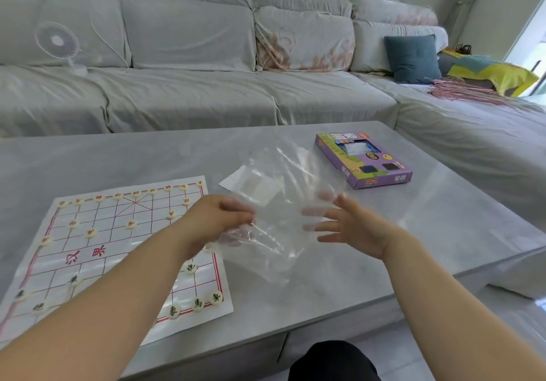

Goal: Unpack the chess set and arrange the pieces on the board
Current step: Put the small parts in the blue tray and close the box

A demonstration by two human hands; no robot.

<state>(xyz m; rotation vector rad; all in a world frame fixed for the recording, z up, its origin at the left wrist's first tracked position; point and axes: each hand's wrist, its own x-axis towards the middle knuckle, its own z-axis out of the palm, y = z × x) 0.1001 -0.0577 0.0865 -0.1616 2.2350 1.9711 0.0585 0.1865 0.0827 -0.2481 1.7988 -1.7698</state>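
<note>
A paper Chinese chess board [97,250] with red lines lies on the left of the grey table [443,218]. Round cream pieces [131,224] stand on its points along the far rows and the near rows. A clear plastic bag [280,209] hangs above the table to the right of the board. My left hand [218,218] grips the bag's left edge with curled fingers. My right hand [348,221] is spread with straight fingers against the bag's right side; some fingertips show through the plastic. The purple chess box [362,160] lies at the table's far right.
A grey-covered sofa [192,85] runs behind the table, with a small white fan [59,43] on its left seat and a blue cushion [412,57] on the right. A white slip of paper [236,179] lies under the bag. My dark-clothed knee [334,363] shows below the table edge.
</note>
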